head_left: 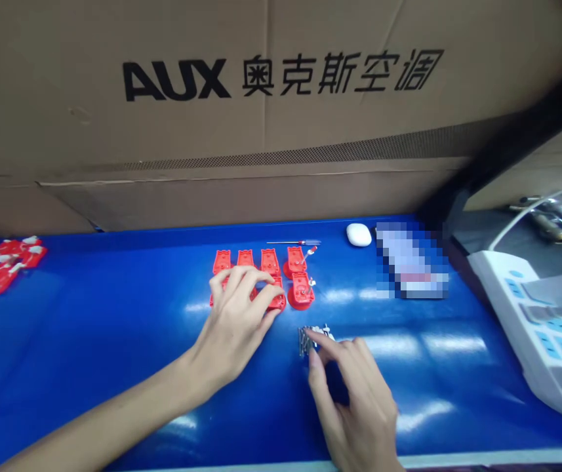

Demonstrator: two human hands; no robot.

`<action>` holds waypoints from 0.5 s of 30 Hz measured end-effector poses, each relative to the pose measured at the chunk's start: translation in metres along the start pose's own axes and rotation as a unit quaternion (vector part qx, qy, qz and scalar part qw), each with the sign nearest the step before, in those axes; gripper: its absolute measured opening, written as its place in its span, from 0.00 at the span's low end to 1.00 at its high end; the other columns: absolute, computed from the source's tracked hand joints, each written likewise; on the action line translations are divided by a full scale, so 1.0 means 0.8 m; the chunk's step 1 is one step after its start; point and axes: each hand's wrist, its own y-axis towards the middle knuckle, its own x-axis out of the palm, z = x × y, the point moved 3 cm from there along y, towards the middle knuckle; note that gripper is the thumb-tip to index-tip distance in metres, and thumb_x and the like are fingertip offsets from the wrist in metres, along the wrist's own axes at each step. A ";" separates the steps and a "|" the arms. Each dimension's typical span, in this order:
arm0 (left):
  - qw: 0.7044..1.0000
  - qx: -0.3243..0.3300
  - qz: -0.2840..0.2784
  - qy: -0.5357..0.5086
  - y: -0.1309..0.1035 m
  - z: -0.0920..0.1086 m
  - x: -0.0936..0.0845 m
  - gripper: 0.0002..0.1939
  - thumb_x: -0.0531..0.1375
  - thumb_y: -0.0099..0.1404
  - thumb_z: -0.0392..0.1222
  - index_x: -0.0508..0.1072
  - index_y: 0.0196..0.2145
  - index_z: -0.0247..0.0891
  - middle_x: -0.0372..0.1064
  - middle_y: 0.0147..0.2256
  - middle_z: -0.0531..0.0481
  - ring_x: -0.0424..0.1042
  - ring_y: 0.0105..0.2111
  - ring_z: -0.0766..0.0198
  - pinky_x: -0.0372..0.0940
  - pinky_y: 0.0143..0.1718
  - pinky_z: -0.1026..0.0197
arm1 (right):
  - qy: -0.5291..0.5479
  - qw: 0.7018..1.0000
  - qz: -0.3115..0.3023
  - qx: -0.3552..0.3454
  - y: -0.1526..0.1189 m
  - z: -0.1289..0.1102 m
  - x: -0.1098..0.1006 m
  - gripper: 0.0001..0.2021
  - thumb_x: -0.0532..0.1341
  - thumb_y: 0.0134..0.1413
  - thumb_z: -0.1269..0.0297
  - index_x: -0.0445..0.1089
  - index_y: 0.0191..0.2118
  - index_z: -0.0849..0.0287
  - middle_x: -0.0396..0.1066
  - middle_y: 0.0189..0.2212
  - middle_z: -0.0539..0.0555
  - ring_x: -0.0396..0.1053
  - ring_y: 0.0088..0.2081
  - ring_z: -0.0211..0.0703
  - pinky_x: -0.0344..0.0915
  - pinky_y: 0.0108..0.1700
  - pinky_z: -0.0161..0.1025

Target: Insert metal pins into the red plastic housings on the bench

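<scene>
Red plastic parts [301,291] stand in two rows on the blue table [113,328]. My left hand [235,318] reaches over the front row, its thumb and fingers closed around a red part [277,300]. Nearer to me lies a small pile of metal screws [303,342] with small white pieces [326,330] beside it. My right hand [352,396] is at this pile, with thumb and index finger brought close together at the screws. Whether anything is between those fingertips is too small to tell. The two rightmost red parts have small pieces sticking out of them.
A screwdriver [294,242] lies behind the red parts. Farther right are a white rounded case [359,235] and a blurred flat object [411,262]. Red and white pieces [5,265] lie at the far left. A power strip [541,334] is at the right edge, and a large cardboard box [261,131] stands behind.
</scene>
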 end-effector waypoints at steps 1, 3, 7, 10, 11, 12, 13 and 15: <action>1.000 0.004 0.004 0.007 0.001 0.001 0.000 0.08 0.64 0.78 0.36 0.77 0.52 0.43 0.77 0.55 0.44 0.71 0.59 0.48 0.54 0.60 0.41 | 0.002 1.000 -0.003 0.002 0.000 0.000 0.000 0.17 0.60 0.73 0.73 0.74 0.62 0.57 0.80 0.39 0.54 0.76 0.38 0.46 0.72 0.48 0.47; 1.000 0.012 0.003 0.018 0.002 0.002 0.000 0.06 0.62 0.80 0.36 0.77 0.52 0.42 0.78 0.52 0.44 0.72 0.57 0.48 0.54 0.60 0.41 | 0.006 1.000 -0.009 0.007 0.000 0.001 0.000 0.17 0.61 0.73 0.73 0.73 0.62 0.56 0.79 0.38 0.54 0.75 0.37 0.46 0.71 0.47 0.46; 0.999 0.023 -0.009 0.028 0.003 0.003 0.001 0.06 0.59 0.82 0.37 0.76 0.51 0.41 0.79 0.47 0.46 0.73 0.54 0.50 0.54 0.60 0.41 | 0.006 1.000 -0.011 0.003 0.000 0.002 -0.001 0.18 0.61 0.73 0.74 0.73 0.63 0.56 0.79 0.40 0.53 0.75 0.38 0.45 0.71 0.48 0.46; 0.999 0.029 -0.009 0.042 0.002 0.003 0.002 0.06 0.59 0.82 0.38 0.76 0.51 0.41 0.79 0.47 0.46 0.73 0.54 0.50 0.54 0.60 0.41 | 0.006 1.000 -0.012 -0.001 -0.001 0.001 -0.001 0.18 0.61 0.73 0.74 0.72 0.63 0.56 0.79 0.41 0.53 0.74 0.38 0.44 0.70 0.48 0.46; 0.999 0.030 -0.008 0.044 0.002 0.003 0.003 0.06 0.59 0.82 0.37 0.76 0.51 0.41 0.79 0.47 0.46 0.73 0.54 0.50 0.54 0.60 0.41 | 0.009 1.000 -0.011 -0.003 -0.001 0.000 -0.001 0.18 0.61 0.73 0.75 0.72 0.63 0.57 0.79 0.41 0.53 0.74 0.38 0.44 0.69 0.48 0.45; 0.999 0.029 -0.006 0.046 0.002 0.002 0.003 0.06 0.59 0.82 0.37 0.76 0.51 0.41 0.79 0.48 0.46 0.73 0.54 0.50 0.54 0.60 0.41 | 0.013 1.000 -0.009 -0.005 -0.001 0.000 -0.002 0.18 0.61 0.73 0.75 0.72 0.63 0.57 0.79 0.41 0.54 0.74 0.39 0.44 0.69 0.48 0.45; 0.999 0.028 -0.004 0.047 0.003 0.002 0.003 0.05 0.60 0.81 0.37 0.76 0.51 0.41 0.79 0.48 0.46 0.74 0.54 0.50 0.54 0.60 0.41 | 0.016 1.000 -0.007 -0.007 0.000 -0.001 -0.003 0.18 0.61 0.72 0.75 0.72 0.63 0.57 0.79 0.42 0.54 0.74 0.39 0.44 0.69 0.48 0.45; 0.999 0.026 0.000 0.048 0.003 0.002 0.004 0.05 0.60 0.81 0.37 0.76 0.51 0.40 0.80 0.48 0.46 0.74 0.53 0.50 0.54 0.60 0.41 | 0.020 1.000 -0.005 -0.002 0.006 -0.001 -0.009 0.17 0.61 0.73 0.74 0.73 0.62 0.56 0.78 0.40 0.53 0.72 0.38 0.44 0.69 0.47 0.45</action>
